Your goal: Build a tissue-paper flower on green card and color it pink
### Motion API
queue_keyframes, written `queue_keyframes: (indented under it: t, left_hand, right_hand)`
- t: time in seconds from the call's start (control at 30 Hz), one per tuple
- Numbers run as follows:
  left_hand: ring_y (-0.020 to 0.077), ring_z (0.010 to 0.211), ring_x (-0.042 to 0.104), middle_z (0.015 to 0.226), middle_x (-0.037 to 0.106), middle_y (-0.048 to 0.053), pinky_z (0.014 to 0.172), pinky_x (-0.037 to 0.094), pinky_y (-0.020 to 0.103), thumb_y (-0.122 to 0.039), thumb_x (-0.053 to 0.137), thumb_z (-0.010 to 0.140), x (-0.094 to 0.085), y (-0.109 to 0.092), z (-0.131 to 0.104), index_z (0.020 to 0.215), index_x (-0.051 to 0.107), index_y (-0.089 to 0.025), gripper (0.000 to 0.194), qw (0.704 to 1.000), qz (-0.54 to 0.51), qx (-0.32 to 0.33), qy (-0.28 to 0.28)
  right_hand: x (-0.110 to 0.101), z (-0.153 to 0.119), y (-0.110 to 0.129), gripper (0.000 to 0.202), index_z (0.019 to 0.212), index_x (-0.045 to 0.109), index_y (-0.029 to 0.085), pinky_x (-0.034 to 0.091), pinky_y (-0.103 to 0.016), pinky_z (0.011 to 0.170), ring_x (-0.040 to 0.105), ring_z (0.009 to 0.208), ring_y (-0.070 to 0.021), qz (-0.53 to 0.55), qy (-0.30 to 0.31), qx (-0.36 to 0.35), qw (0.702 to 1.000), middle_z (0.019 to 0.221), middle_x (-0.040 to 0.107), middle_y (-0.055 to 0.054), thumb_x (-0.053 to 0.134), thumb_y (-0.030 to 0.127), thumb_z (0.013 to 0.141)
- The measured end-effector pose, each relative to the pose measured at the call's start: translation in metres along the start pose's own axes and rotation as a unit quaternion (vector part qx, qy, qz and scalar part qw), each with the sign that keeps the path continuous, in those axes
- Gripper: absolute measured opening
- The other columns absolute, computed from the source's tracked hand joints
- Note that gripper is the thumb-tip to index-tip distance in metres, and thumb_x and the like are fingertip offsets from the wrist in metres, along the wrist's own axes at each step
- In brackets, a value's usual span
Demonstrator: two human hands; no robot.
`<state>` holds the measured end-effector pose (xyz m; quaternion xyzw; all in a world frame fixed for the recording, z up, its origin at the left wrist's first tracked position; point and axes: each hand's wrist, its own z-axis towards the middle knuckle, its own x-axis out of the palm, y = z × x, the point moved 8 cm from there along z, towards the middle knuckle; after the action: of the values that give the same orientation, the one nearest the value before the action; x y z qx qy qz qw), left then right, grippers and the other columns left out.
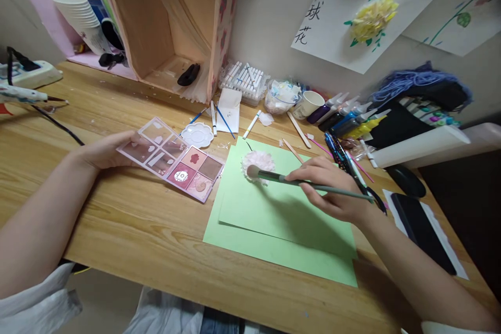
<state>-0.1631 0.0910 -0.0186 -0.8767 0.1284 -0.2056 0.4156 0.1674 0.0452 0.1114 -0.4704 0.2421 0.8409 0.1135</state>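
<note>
My right hand [329, 185] is closed around the slim handle of a makeup brush [270, 176]. The brush's soft head lies over a pale pink, ruffled flower [260, 160]; whether the bristles touch it I cannot tell. Beneath the flower are overlapping sheets of light green paper [266, 224]. Off to the left, my left hand [113, 151] grips the clear lid of an opened makeup palette [195, 173], fingers partly behind the lid. Four pans in pink, red and brown shades face up in the palette.
A white flower-shaped paint dish [198, 135] sits behind the palette. Markers [245, 78], a paper cup [309, 103] and paint bottles [344, 115] line the wall. A glue gun [23, 95] with a cord lies far left, a black phone [422, 232] at right.
</note>
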Motion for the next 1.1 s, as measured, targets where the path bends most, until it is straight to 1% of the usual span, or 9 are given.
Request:
queue_keyframes:
  t: [0.13,0.27,0.37,0.47,0.6,0.77,0.9,1.0,1.1]
  left_hand:
    - [0.0270,0.100,0.062,0.092,0.072,0.008,0.092,0.044,0.033,-0.029,0.037,0.074,0.005,-0.002,-0.001,0.132,0.042,-0.004,0.063,1.000,0.010,0.003,0.011]
    - [0.0280,0.099,0.062,0.095,0.072,0.009,0.091,0.045,0.033,-0.030,0.036,0.075,0.001,-0.002,0.000,0.133,0.042,-0.003,0.063,1.000,0.022,0.013,0.010]
    - [0.0280,0.101,0.061,0.097,0.072,0.010,0.090,0.045,0.033,-0.032,0.034,0.077,-0.002,0.000,0.002,0.132,0.043,-0.003,0.062,0.999,0.037,0.019,0.018]
    - [0.0273,0.104,0.059,0.097,0.071,0.009,0.091,0.044,0.033,-0.033,0.031,0.079,-0.001,0.000,0.001,0.130,0.045,-0.003,0.061,0.998,0.061,0.017,0.029]
    - [0.0257,0.104,0.058,0.096,0.072,0.008,0.093,0.041,0.032,-0.031,0.031,0.079,0.004,0.000,-0.001,0.127,0.048,-0.004,0.058,0.998,0.050,0.007,0.033]
    - [0.0250,0.101,0.061,0.100,0.071,0.007,0.091,0.043,0.032,-0.028,0.033,0.079,0.008,-0.001,-0.003,0.127,0.048,-0.005,0.055,1.000,-0.002,0.004,0.023]
    - [0.0243,0.098,0.062,0.104,0.070,0.009,0.093,0.042,0.034,-0.027,0.032,0.084,0.010,0.000,-0.003,0.130,0.043,-0.003,0.053,0.997,-0.042,0.016,0.063]
    - [0.0239,0.095,0.064,0.104,0.070,0.010,0.093,0.042,0.035,-0.027,0.032,0.084,0.009,0.000,-0.002,0.131,0.040,-0.002,0.053,0.995,-0.059,0.030,0.079]
    - [0.0251,0.096,0.064,0.107,0.068,0.012,0.093,0.043,0.038,-0.026,0.035,0.082,0.010,0.000,0.000,0.131,0.040,-0.003,0.055,0.993,-0.067,0.044,0.092]
  right_hand:
    - [-0.002,-0.010,0.004,0.025,0.102,0.057,0.019,0.049,-0.032,0.062,0.060,0.068,-0.0176,-0.010,-0.013,-0.019,1.000,0.078,0.067,-0.007,0.046,0.009,0.082]
    - [-0.004,-0.019,0.006,0.027,0.102,0.057,0.019,0.048,-0.031,0.061,0.059,0.066,-0.0169,-0.019,-0.009,-0.029,0.999,0.075,0.067,-0.006,0.046,0.008,0.080]
    - [-0.009,-0.026,0.004,0.027,0.103,0.057,0.018,0.048,-0.031,0.062,0.059,0.066,-0.0170,-0.023,-0.027,-0.021,0.999,0.078,0.068,-0.007,0.046,0.008,0.080]
    - [-0.008,-0.033,0.001,0.026,0.100,0.059,0.019,0.048,-0.031,0.060,0.059,0.064,-0.0168,-0.021,-0.020,-0.008,1.000,0.074,0.067,-0.005,0.047,0.009,0.080]
    - [-0.017,-0.041,-0.005,0.026,0.100,0.059,0.020,0.046,-0.033,0.059,0.059,0.062,-0.0183,-0.013,-0.071,0.024,0.997,0.073,0.065,-0.005,0.047,0.010,0.080]
    - [-0.016,-0.028,0.018,0.022,0.102,0.059,0.023,0.045,-0.035,0.057,0.059,0.059,-0.0195,-0.070,-0.093,-0.015,0.993,0.067,0.065,-0.004,0.043,0.018,0.088]
    - [0.009,0.001,0.051,0.024,0.110,0.057,0.020,0.048,-0.034,0.059,0.062,0.067,-0.0192,-0.039,-0.079,-0.107,0.990,0.076,0.069,-0.008,0.041,0.023,0.092]
    - [0.039,0.023,0.071,0.021,0.107,0.057,0.018,0.050,-0.033,0.063,0.063,0.072,-0.0183,-0.018,-0.034,-0.175,0.984,0.082,0.071,-0.008,0.042,0.022,0.092]
    - [0.060,0.037,0.083,0.018,0.101,0.058,0.015,0.050,-0.032,0.061,0.062,0.072,-0.0184,-0.011,-0.010,-0.211,0.977,0.084,0.071,-0.008,0.044,0.018,0.091]
